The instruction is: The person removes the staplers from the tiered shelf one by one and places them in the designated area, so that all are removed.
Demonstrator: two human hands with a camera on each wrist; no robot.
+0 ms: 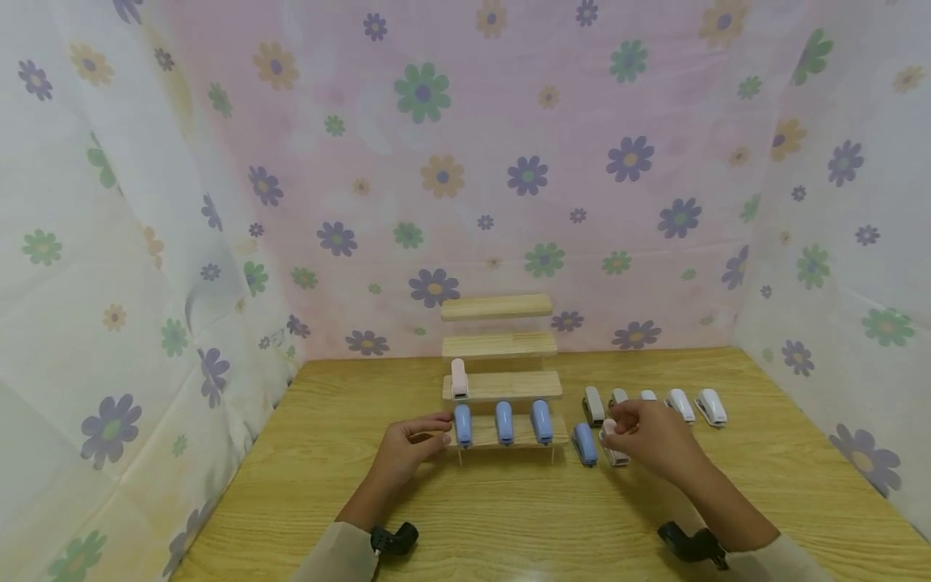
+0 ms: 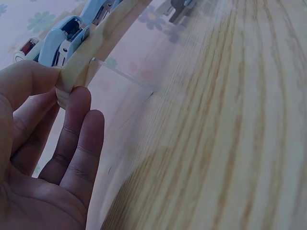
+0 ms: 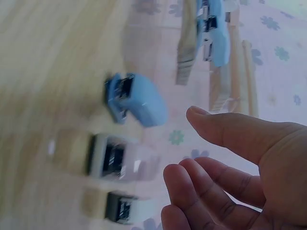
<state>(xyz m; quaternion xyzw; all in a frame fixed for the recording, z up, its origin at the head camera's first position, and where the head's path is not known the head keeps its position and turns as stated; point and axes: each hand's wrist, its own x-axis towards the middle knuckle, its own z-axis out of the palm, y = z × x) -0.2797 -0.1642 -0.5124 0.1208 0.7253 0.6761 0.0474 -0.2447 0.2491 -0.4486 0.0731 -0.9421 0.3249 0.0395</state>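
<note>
My left hand (image 1: 403, 453) pinches the left end of the lowest board (image 2: 72, 76) of a stepped wooden shelf, thumb and fingers on either side of it. Three blue staplers (image 1: 504, 422) stand along that board. On the step above, a pink stapler (image 1: 458, 378) sits at the left end. My right hand (image 1: 658, 440) hovers over another pink stapler (image 1: 617, 457) on the table, partly covering it in the head view. In the right wrist view the thumb and fingers are apart with nothing between them. A blue stapler (image 3: 144, 100) stands just left of that pink one.
Behind my right hand is a row of staplers: a grey one (image 1: 593, 404), a partly hidden one (image 1: 618, 395) and several white ones (image 1: 710, 406). The shelf's two upper boards (image 1: 498, 307) rise behind. Flowered cloth (image 1: 524, 218) surrounds the wooden table (image 1: 349, 404).
</note>
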